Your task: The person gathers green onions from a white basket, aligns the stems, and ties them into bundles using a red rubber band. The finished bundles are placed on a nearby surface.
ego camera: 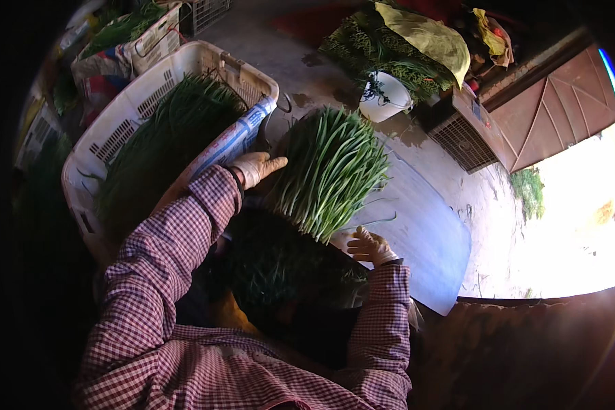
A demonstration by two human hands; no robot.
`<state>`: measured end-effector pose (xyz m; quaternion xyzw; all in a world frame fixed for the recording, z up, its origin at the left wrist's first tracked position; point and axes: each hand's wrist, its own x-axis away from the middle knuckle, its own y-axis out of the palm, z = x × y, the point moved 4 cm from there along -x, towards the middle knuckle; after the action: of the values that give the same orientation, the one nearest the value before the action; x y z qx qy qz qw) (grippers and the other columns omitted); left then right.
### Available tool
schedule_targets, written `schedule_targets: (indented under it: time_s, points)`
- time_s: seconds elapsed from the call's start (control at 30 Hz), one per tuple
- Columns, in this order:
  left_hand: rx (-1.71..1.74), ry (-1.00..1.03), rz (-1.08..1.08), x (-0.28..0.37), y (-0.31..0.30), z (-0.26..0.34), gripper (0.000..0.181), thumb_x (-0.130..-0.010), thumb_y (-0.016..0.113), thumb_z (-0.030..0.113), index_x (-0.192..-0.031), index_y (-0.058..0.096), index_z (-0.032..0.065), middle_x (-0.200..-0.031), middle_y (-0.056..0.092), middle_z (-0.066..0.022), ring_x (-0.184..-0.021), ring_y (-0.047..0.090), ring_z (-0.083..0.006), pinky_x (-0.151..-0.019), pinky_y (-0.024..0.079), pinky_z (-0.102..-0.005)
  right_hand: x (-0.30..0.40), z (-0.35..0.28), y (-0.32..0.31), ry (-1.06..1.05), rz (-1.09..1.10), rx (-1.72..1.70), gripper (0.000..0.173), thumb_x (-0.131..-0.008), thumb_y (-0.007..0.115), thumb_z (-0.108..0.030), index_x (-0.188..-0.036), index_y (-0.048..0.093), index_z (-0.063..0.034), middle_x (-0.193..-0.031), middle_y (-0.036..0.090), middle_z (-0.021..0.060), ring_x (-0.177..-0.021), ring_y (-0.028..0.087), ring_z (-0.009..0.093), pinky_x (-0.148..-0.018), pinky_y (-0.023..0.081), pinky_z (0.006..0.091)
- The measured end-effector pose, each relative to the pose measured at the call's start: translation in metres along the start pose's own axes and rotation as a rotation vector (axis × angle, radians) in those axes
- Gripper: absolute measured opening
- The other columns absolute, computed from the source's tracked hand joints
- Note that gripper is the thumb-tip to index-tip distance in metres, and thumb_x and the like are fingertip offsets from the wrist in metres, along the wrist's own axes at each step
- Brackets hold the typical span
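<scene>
A thick heap of long green leafy stalks [333, 169], perhaps garlic chives, lies on a smooth grey board [420, 225] before me. At the heap's left side is my left hand [259, 166], in a pale glove, its thumb and fingers pointing to the heap; it holds nothing that I can see. My right hand [370, 247], gloved too, is just below the heap's lower right end with its fingers spread and nothing in them. Left of my left arm stands a large white plastic crate [128, 113] with more of the green stalks [174, 133] inside, a printed sheet over its near edge.
A white bucket [384, 97] stands beyond the heap, beside a pile of greenery [394, 56] partly under a yellowish sheet [425, 36]. A dark slatted crate [464, 138] is at the right. More crates with greens [154, 46] stand at the upper left. Dark greens lie below the board's edge.
</scene>
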<state>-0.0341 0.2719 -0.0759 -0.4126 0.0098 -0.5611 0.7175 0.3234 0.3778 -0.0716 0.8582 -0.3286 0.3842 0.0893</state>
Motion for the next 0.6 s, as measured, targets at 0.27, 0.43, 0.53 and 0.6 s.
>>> schedule_targets:
  time_s: [0.27,0.43,0.53,0.6]
  points:
    - [0.481,0.111,0.000,-0.019,0.046,0.047,0.103,-0.072,0.049,0.071,-0.136,0.024,-0.0055,-0.138,0.034,-0.0203,-0.129,0.030,-0.0281,-0.105,0.024,-0.0325,-0.044,-0.033,0.039,-0.161,0.269,-0.373,0.069,-0.086,0.053,-0.049,-0.131,0.033,-0.0012,-0.120,0.052,0.0172,-0.096,0.056,0.028,-0.081,0.046,0.0424]
    - [0.417,0.299,0.032,0.002,0.069,0.080,0.087,-0.072,0.070,0.047,-0.134,0.030,0.0019,-0.128,0.046,-0.0159,-0.120,0.042,-0.0277,-0.100,0.032,-0.0329,-0.100,-0.028,0.068,-0.775,0.294,0.128,0.052,-0.091,0.047,-0.035,-0.126,0.035,0.0018,-0.115,0.052,0.0240,-0.106,0.050,0.039,-0.090,0.040,0.0388]
    - [0.399,0.259,0.003,0.006,0.074,0.080,0.083,-0.072,0.068,0.048,-0.132,0.033,0.0019,-0.124,0.049,-0.0171,-0.115,0.046,-0.0292,-0.097,0.035,-0.0337,-0.085,-0.029,0.062,-0.677,0.358,0.348,0.051,-0.090,0.046,-0.034,-0.125,0.035,0.0010,-0.113,0.050,0.0294,-0.106,0.048,0.043,-0.089,0.040,0.0428]
    - [0.263,0.239,0.037,0.007,0.081,0.085,0.079,-0.072,0.068,0.049,-0.127,0.038,-0.0001,-0.120,0.051,-0.0186,-0.112,0.049,-0.0297,-0.094,0.037,-0.0342,-0.072,-0.030,0.054,-0.682,0.417,0.399,0.046,-0.089,0.047,-0.031,-0.121,0.038,0.0005,-0.109,0.053,0.0288,-0.102,0.051,0.042,-0.086,0.042,0.0439]
